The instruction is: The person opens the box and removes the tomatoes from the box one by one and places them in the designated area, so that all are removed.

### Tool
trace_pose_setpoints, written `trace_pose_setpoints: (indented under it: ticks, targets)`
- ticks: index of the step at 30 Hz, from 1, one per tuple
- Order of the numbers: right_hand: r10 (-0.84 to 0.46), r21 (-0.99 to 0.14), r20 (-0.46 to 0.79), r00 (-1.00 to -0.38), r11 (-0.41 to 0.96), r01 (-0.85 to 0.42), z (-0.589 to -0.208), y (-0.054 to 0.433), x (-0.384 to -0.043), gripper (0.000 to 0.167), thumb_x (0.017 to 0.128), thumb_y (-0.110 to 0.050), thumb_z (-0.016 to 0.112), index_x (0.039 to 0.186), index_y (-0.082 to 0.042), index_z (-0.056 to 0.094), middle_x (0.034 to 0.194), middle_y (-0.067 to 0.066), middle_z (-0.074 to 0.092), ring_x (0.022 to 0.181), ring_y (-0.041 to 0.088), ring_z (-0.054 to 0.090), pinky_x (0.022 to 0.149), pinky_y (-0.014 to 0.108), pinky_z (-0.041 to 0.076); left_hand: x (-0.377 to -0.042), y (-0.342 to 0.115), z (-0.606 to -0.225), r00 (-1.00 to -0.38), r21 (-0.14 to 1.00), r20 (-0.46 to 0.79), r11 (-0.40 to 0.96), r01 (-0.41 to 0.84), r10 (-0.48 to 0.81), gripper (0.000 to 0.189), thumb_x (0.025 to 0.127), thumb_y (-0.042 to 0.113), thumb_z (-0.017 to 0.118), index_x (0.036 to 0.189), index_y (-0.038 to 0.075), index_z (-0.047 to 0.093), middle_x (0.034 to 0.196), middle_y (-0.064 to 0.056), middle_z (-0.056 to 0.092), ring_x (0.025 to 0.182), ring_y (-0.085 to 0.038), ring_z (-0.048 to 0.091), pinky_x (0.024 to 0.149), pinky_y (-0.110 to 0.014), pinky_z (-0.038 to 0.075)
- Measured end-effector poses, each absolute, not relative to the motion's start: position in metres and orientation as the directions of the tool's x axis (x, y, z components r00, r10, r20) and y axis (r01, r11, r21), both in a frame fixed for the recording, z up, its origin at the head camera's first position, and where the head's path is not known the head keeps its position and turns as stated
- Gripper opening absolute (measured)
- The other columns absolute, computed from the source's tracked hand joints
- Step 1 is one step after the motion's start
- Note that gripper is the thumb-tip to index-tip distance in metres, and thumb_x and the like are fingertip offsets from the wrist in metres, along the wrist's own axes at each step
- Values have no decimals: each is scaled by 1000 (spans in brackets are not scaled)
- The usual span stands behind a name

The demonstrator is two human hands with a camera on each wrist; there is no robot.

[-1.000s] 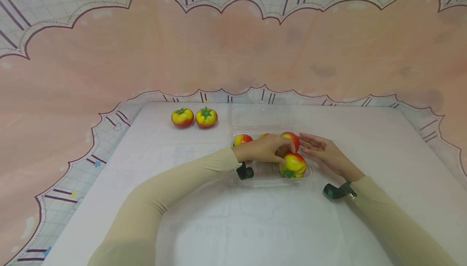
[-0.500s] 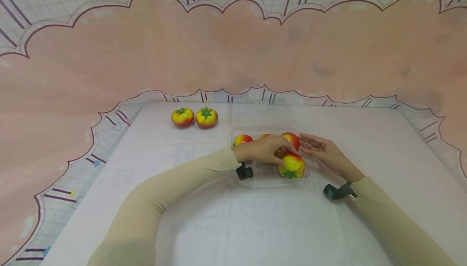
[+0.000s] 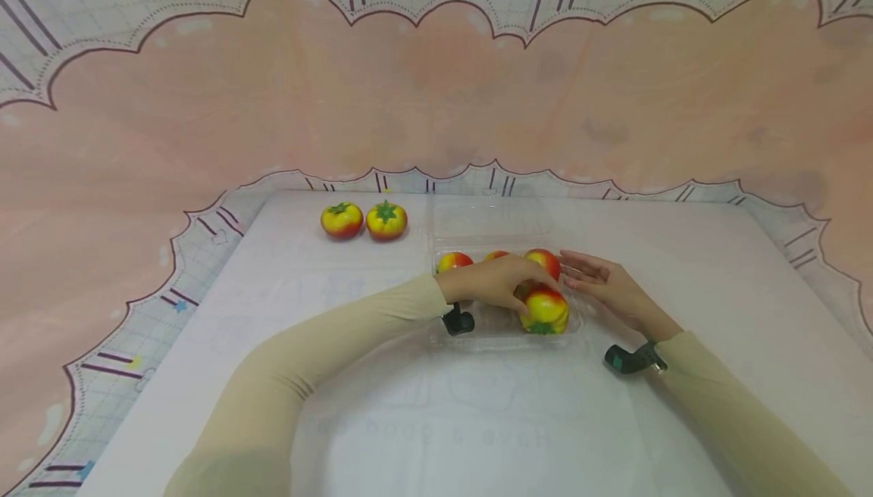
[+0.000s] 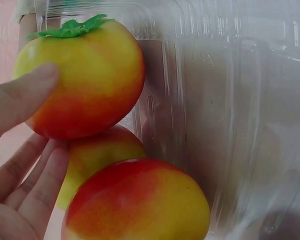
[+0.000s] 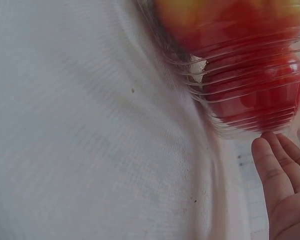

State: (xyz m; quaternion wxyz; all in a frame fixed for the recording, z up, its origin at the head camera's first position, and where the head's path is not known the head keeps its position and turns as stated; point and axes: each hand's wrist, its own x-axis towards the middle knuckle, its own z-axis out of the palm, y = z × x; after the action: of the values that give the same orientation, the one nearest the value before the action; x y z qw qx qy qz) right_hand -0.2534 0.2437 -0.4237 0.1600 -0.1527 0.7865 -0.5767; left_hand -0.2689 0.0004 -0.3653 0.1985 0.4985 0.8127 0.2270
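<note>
Left hand (image 3: pixel 498 279) curls thumb and fingers round a fruit (image 3: pixel 546 314) at the box (image 3: pixel 491 339), toward the bench's (image 3: pixel 382 406) far edge; right hand (image 3: pixel 617 289) lies loosely extended. Probably light, firm, slick: hold its belly.

Within the clear tray (image 3: pixel 501 321), the left hand (image 3: pixel 498 279) grips a yellow-red fruit (image 3: pixel 544 315) at four o'clock. The right hand (image 3: pixel 617 292) extends its fingers at three. Two green-topped fruits (image 3: pixel 386 223) sit outside, toward ten o'clock.

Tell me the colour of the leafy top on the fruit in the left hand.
Green; the leafy top shows best in the left wrist view.
</note>
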Motion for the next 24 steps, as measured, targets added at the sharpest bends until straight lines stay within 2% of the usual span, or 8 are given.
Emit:
trace_pose_setpoints:
  ticks: [7,14,24]
  targets:
    - [-435,-957,-58,-899,280,-73,-425,245,-253,61,93,-18,58,144,0,30,149,26,30,107,-17,52,92,11,46,-267,1,-365,-429,562,-89,401,723,899,51,81,15,72,130,14,56,133,2,57,121,-10,50,105,-17,39]
    - [-441,-959,-53,-896,272,-78,-427,247,-254,62,93,-20,59,145,-1,30,149,27,28,108,-17,52,91,10,46,-266,1,-364,-443,600,-86,402,692,892,50,82,16,71,130,13,56,132,0,57,119,-10,52,99,-14,44]
    - [-442,-959,-46,-896,269,-84,-424,245,-254,59,94,-16,57,144,1,31,148,29,30,107,-16,52,90,10,47,-266,0,-363,-442,617,-112,411,671,890,53,79,6,73,128,11,55,133,-2,56,116,-12,56,94,-15,48]
